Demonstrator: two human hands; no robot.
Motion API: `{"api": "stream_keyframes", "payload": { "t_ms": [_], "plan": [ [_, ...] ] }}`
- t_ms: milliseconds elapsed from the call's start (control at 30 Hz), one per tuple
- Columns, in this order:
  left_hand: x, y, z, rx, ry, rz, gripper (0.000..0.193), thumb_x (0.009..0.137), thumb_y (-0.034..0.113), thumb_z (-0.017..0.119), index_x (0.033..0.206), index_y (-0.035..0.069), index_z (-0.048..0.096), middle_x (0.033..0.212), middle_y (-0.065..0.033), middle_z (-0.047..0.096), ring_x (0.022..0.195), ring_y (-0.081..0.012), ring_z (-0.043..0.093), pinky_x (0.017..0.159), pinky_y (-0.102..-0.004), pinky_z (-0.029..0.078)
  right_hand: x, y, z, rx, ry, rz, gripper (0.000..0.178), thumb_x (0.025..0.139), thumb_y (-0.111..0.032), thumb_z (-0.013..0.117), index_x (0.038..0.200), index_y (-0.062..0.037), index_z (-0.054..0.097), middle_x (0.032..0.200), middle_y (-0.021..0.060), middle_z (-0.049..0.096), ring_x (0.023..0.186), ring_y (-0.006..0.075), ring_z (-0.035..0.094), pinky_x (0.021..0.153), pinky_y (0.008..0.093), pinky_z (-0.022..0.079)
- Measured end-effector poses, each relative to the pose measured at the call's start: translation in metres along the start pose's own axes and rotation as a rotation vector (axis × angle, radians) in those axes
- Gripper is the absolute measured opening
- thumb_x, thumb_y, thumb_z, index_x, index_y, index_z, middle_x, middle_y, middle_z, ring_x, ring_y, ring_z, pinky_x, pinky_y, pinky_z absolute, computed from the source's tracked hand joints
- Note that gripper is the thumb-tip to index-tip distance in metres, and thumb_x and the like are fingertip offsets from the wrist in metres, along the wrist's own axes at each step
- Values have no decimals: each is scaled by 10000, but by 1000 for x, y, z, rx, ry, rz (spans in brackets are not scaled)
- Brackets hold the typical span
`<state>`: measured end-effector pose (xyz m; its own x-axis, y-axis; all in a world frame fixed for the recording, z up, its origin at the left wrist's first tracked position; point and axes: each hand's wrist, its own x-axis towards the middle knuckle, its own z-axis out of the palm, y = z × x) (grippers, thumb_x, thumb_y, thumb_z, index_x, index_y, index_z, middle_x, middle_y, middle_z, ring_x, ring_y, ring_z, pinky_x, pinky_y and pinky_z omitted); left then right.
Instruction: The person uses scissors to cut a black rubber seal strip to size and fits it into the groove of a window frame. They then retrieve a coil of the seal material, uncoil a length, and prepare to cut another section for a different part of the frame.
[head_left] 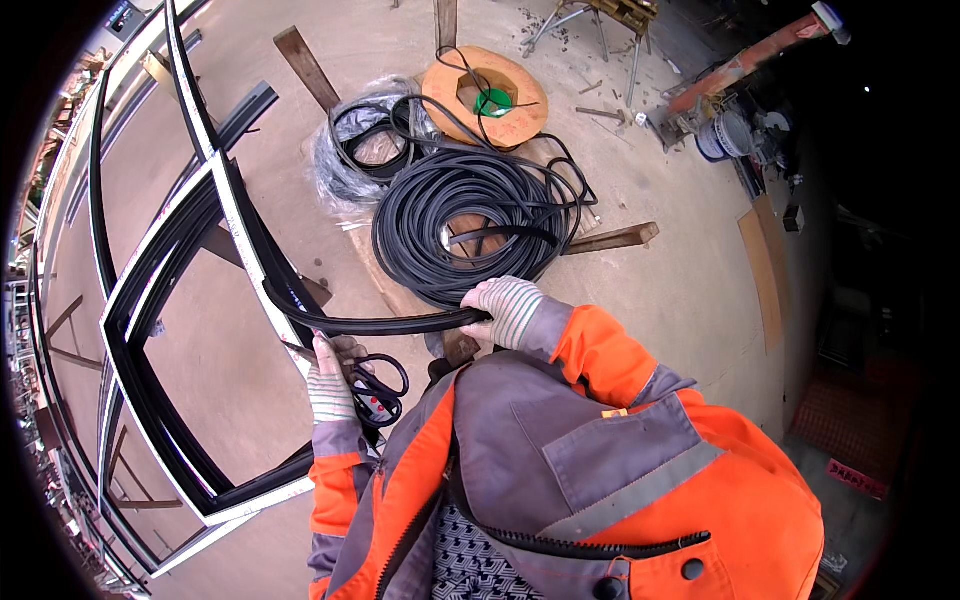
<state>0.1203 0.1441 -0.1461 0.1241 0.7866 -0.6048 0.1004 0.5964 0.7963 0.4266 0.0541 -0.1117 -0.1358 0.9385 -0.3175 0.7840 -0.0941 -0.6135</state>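
My right hand, in a striped knit glove, is closed around a black rubber gasket strip. The strip runs left from it to the corner of a white-and-black window frame lying flat. My left hand, gloved the same way, sits at that frame's edge and holds black-handled scissors with a red mark. Just beyond my right hand lies a large coil of the same black gasket on wooden boards.
A cardboard spool with a green core and a smaller coil in plastic wrap lie behind the big coil. More frames are stacked at left. Wooden battens, a metal stand and debris sit on the concrete floor.
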Motion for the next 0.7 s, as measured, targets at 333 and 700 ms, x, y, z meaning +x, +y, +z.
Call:
{"api": "stream_keyframes", "payload": {
  "t_ms": [333,700],
  "plan": [
    [-8,-11,18,-73,214,-39,420,995,426,513,1018,25,636,776,-93,681,558,-176,636,485,-261,492,23,63,-74,-8,103,108,396,833,-357,718,1053,-33,665,879,176,690,836,322,680,773,375,536],
    [29,18,-21,-340,659,55,506,995,482,470,1143,24,626,993,-116,667,757,-219,617,657,-321,518,26,169,-180,180,147,389,368,827,-290,750,1054,-13,666,836,131,685,762,205,665,748,321,537]
  ]
}}
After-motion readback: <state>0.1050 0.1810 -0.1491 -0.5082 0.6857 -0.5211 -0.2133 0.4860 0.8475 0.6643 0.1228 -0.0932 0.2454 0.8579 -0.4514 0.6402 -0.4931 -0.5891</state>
